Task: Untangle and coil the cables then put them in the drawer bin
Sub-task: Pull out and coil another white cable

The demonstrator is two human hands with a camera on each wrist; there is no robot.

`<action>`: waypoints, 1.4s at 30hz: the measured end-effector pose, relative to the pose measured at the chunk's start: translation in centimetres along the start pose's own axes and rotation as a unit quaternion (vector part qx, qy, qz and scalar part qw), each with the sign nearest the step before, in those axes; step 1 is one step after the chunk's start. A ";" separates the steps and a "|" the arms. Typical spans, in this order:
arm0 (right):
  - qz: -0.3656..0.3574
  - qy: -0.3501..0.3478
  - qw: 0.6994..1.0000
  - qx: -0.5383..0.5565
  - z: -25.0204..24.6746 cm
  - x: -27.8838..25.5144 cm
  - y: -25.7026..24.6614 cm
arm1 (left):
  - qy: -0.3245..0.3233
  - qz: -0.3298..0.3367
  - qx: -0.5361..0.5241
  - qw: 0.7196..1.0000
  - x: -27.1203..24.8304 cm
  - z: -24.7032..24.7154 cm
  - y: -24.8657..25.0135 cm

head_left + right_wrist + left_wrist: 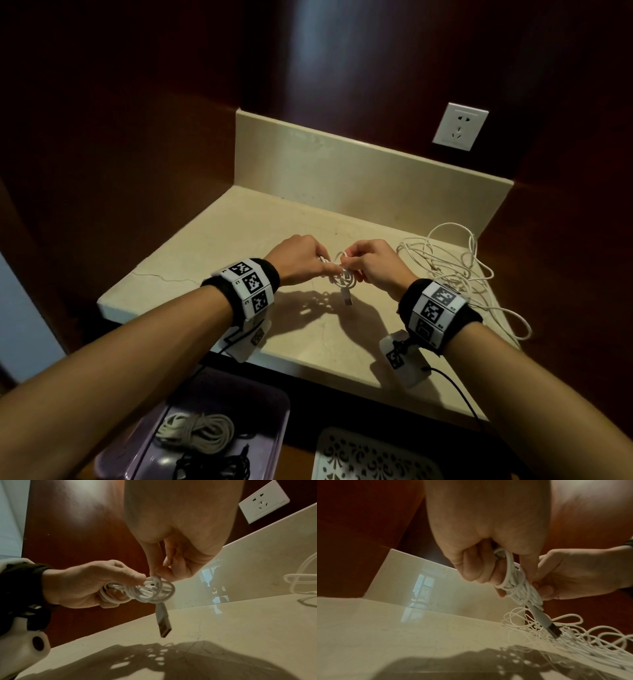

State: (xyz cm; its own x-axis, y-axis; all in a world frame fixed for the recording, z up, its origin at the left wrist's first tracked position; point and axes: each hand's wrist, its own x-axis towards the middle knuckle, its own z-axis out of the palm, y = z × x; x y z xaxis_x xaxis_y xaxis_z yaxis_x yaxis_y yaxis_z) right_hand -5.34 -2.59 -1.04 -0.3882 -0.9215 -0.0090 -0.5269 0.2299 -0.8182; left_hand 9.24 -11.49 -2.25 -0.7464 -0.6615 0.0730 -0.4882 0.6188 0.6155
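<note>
Our left hand grips the small white cable coil, and our right hand pinches its wrap. It looks light, limp and springy, so we judge it best held across the bundled middle, away from the dangling USB plug.

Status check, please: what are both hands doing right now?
Left hand grips coiled white cable; right hand pinches it. USB plug dangles. Tangled cable waits on counter.

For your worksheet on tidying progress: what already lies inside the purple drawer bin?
Inside the purple drawer bin lie a coiled cream rope-like cable and, nearer the camera, a black cable. The left forearm and the frame edge hide the rest.
</note>
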 end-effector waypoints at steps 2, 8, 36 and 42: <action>0.005 -0.005 1.000 -0.003 -0.3 0.1 -0.2 | -0.004 -0.001 0.019 1.000 0.0 -0.1 -0.2; 0.003 -0.023 0.999 0.039 -0.2 0.0 -0.8 | 0.000 0.001 -0.006 1.000 0.2 -0.5 -0.4; -0.115 -0.003 0.993 -0.029 0.1 0.7 1.5 | 0.052 -0.045 -0.180 0.981 0.5 -0.3 -1.0; -0.083 -0.058 0.994 -0.041 -0.5 0.2 0.8 | 0.052 -0.025 -0.155 0.986 0.2 0.1 -0.6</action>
State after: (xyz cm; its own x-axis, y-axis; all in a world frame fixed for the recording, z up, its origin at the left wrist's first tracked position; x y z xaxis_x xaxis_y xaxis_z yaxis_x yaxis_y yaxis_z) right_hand -6.25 -2.41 -1.39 -0.2032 -0.9778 0.0515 -0.6384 0.0924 -0.7641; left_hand 9.36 -11.93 -2.65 -0.6664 -0.7379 0.1065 -0.3492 0.4351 0.8299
